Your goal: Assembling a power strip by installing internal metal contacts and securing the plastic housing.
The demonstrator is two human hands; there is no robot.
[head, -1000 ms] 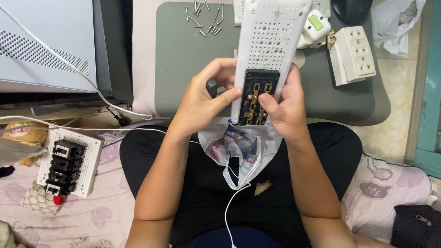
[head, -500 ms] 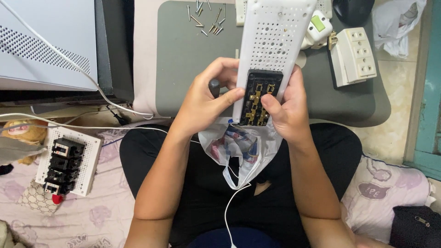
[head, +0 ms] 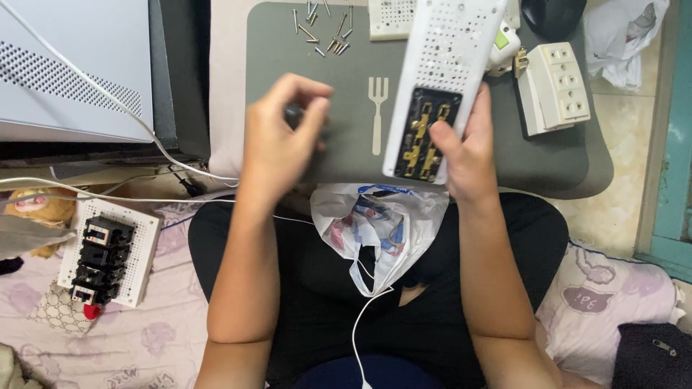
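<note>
- Power strip housing [head: 448, 65]: long white perforated plastic shell, open at its near end where a black insert with brass contacts [head: 424, 137] shows; held tilted above the grey tray, gripped at its lower end by the right hand.
- Perforated white board with black switch modules [head: 108, 259]: well to the left of the left hand, lying on the patterned bedding.
- White cable [head: 108, 115]: runs across the pale appliance casing to the left of the left hand.
- Left hand [head: 277, 137]: raised over the tray, fingers curled narrowly around a small dark object [head: 292, 113], mostly hidden; what it is cannot be told.
- Loose screws [head: 321, 32]: scattered on the tray beyond the left hand, well apart from it.
- Grey tray [head: 360, 72]: flat, with a pale fork symbol between the two hands.
- Plastic bag [head: 378, 223]: white, crumpled, in the lap just below and between the hands.
- Right hand [head: 468, 155]: closed on the housing's lower right edge, thumb laid over the brass contacts.
- White multi-socket adapter [head: 555, 86]: on the tray just right of the right hand.
</note>
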